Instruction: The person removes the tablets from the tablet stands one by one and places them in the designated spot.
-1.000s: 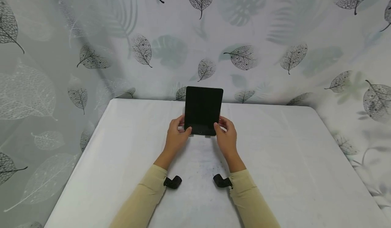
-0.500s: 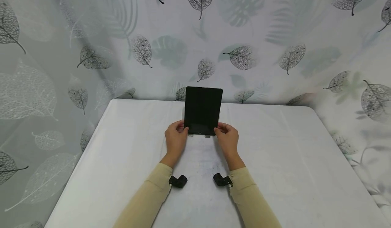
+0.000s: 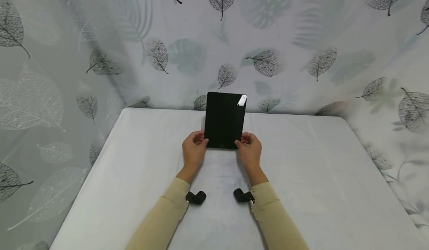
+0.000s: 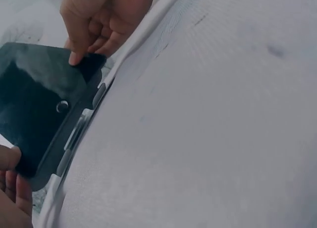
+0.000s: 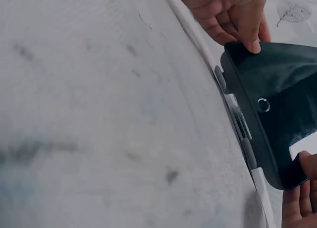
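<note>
Mid-frame, our left hand (image 3: 194, 150) and right hand (image 3: 249, 150) pinch the tablet (image 3: 225, 119) by its lower corners, so a slip there could tip it.

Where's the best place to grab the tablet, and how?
Probably the lower side edges of the tablet, one hand from each side, with your thumbs in front. It's flat and thin, tilted up facing the head camera; the left hand and right hand pinch it there.

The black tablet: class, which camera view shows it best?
The head view: nearly the whole front of the black tablet shows there. Both wrist views show its round button closer, but crop the tablet's far end.
</note>
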Available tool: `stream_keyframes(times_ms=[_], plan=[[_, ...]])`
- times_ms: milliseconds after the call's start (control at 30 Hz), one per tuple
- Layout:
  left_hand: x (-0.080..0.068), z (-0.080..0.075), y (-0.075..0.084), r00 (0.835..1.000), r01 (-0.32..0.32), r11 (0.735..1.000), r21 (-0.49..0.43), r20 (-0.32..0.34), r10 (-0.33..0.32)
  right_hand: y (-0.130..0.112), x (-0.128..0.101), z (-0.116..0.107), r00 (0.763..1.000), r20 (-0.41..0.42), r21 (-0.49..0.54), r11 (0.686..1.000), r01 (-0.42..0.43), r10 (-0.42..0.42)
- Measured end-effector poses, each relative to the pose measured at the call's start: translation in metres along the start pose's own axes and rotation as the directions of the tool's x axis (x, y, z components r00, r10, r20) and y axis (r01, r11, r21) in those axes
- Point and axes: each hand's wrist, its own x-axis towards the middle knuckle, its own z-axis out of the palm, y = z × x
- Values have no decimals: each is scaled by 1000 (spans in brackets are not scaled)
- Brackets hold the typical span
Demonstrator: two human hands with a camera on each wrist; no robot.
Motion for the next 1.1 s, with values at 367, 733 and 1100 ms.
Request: stream_keyframes(times_ms=[367, 733, 1100], plan=[[0, 11, 22, 992, 58, 976, -208, 124, -33, -7, 2, -31, 994, 39, 152, 983, 100, -107], [-1, 37, 37, 984, 45, 974, -221, 175, -6, -5, 4, -63, 997, -19, 164, 984, 76, -74], [-8, 57, 43, 951, -36, 980, -195, 294, 93, -6, 7, -94, 999, -34, 242, 970, 14, -6]])
